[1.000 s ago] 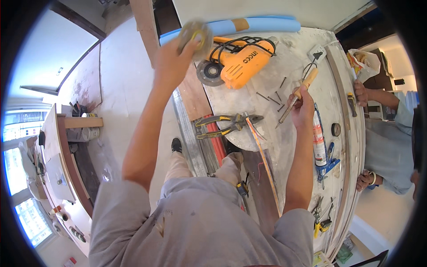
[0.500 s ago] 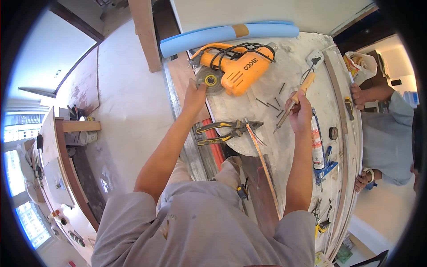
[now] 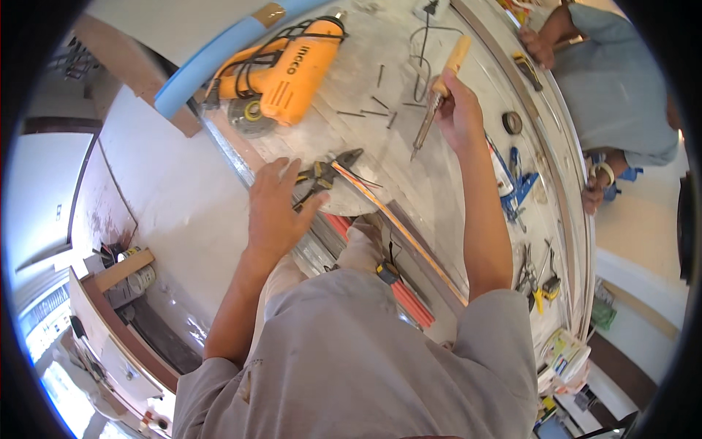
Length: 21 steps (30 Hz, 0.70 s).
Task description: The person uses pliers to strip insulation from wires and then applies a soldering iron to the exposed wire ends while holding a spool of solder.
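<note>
My right hand (image 3: 461,113) is closed around the wooden handle of a soldering iron (image 3: 426,128), its metal tip pointing down toward the worktop. My left hand (image 3: 276,212) lies over the handles of black-and-yellow pliers (image 3: 342,161), fingers and thumb apart on either side; it partly hides the handles. A narrow orange-and-white strip (image 3: 398,227) with thin wires at its end runs from the pliers' jaws toward my right elbow. Several dark screws (image 3: 374,112) lie loose between the iron and an orange heat gun (image 3: 300,69).
A grey disc (image 3: 250,115) with a yellow centre rests by the heat gun. Behind lies a rolled blue sheet (image 3: 219,55). On the right are a tape roll (image 3: 512,123), a blue caulking gun (image 3: 519,183) and a screwdriver (image 3: 528,71). Another person's hand (image 3: 537,47) touches the far right edge.
My left hand has left the grey disc and come nearer, over the pliers' handles. My right hand still holds the soldering iron. The whole view has shifted and turned.
</note>
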{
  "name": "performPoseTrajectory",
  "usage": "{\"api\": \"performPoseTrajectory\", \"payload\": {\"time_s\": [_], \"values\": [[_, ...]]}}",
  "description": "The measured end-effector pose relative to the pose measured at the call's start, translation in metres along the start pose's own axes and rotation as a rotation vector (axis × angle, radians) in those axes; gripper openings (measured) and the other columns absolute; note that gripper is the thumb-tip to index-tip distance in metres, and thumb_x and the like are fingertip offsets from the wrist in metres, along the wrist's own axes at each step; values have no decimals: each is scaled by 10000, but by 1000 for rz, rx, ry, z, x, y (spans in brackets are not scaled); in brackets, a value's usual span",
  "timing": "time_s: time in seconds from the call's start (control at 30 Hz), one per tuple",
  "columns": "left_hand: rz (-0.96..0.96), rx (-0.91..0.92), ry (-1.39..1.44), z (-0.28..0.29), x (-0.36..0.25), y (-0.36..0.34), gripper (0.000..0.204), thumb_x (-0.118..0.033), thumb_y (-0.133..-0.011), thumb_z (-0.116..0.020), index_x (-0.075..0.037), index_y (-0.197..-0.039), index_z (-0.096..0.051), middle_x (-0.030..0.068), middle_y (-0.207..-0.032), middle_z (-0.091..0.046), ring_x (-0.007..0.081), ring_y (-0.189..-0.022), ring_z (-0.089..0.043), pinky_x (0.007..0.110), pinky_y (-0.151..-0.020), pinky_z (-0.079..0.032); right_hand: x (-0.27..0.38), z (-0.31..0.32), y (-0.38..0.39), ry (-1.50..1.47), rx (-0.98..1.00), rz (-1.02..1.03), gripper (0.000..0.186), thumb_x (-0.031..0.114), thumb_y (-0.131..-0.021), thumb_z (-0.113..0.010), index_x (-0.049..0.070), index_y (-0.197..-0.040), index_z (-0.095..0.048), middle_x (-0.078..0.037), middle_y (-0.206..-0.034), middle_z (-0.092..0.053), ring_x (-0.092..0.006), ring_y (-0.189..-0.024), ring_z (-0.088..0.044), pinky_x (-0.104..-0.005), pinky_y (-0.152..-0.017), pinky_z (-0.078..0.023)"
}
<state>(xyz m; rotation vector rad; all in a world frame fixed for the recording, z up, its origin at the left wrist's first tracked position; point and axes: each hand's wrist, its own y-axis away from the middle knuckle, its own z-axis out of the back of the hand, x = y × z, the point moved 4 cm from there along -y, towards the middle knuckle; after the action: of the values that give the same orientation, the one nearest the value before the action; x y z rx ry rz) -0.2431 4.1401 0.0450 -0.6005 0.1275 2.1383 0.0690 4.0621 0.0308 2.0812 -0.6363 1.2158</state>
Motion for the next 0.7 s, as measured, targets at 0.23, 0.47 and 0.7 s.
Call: {"api": "performPoseTrajectory", "payload": {"time_s": [0.23,0.47,0.7], "values": [[-88,-87,44,-2,-33,-3,531,-211,-711,-775,-16,-1167,-586,153,-1071,-538,322,-1026,-508,399,-860,-421,15,1,11,113,58,19,276,325,-901,-604,82,-770,-610,10,-611,-491,-97,-510,-450,-249,-525,-381],[-767,154,-11,-71,-93,28,421,-122,-832,-544,-64,-1249,-561,106,-1342,-511,275,-1251,-469,454,-1005,-371,-16,-24,-15,65,196,77,279,380,-871,-617,159,-717,-545,45,-637,-476,-86,-563,-415,-260,-529,-347],[-1070,334,120,-108,-135,13,272,-36,-741,-581,-65,-1005,-637,92,-1084,-583,298,-1047,-540,470,-965,-391,-10,-44,-10,-211,-26,45,225,170,-756,-699,-35,-696,-628,-107,-583,-583,-164,-448,-526,-301,-397,-413]]}}
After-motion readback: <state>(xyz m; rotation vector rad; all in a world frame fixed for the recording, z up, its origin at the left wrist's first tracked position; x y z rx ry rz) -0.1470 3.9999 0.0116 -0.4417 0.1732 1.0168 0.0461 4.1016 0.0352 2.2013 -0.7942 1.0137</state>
